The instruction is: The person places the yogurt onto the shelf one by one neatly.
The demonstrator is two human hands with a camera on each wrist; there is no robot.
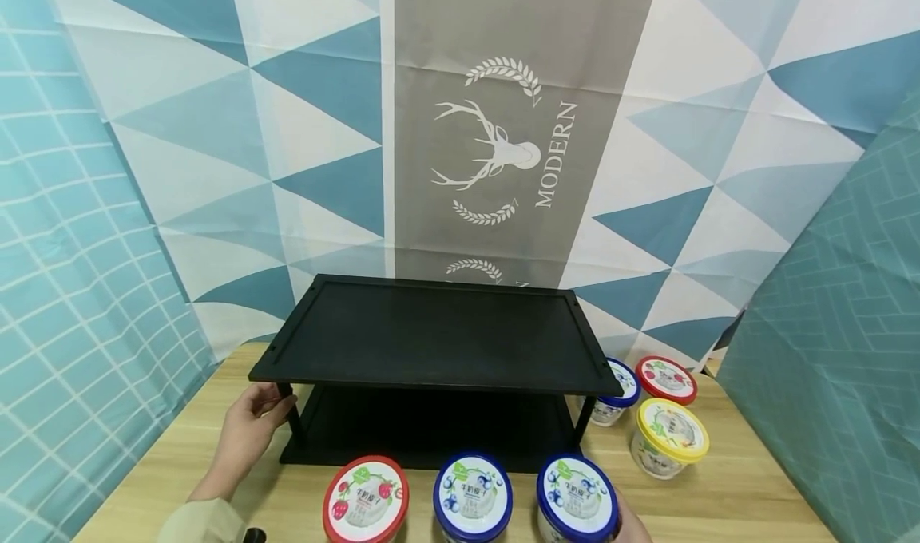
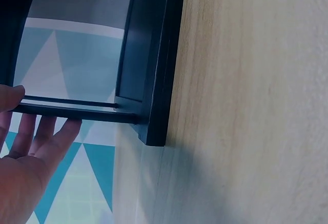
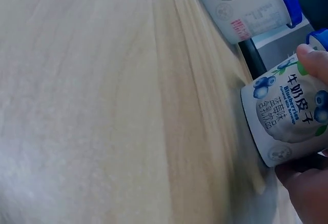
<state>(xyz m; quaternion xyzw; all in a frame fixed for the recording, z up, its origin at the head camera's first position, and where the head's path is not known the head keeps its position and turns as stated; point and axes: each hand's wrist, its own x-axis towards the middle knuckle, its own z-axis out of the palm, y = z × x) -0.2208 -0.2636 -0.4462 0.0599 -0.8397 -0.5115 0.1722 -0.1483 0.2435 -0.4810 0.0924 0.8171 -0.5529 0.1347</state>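
A black two-tier shelf (image 1: 446, 335) stands on the wooden table. At its left front post (image 2: 77, 113), my left hand (image 1: 247, 431) holds on, thumb on one side and fingers behind. My right hand (image 3: 310, 190) grips a blue-lidded blueberry milk cup (image 1: 578, 498) around its side, close to the shelf's front right; most of the hand is hidden in the head view. Left of that cup stand another blue-lidded cup (image 1: 473, 497) and a red-lidded strawberry cup (image 1: 365, 499), in a row before the shelf.
Right of the shelf are a yellow-lidded cup (image 1: 670, 437), a red-lidded cup (image 1: 667, 380) and a blue-lidded cup (image 1: 618, 391), partly behind the shelf. A patterned cloth (image 1: 503, 128) hangs behind the table (image 1: 747, 487), with teal cloths at both sides.
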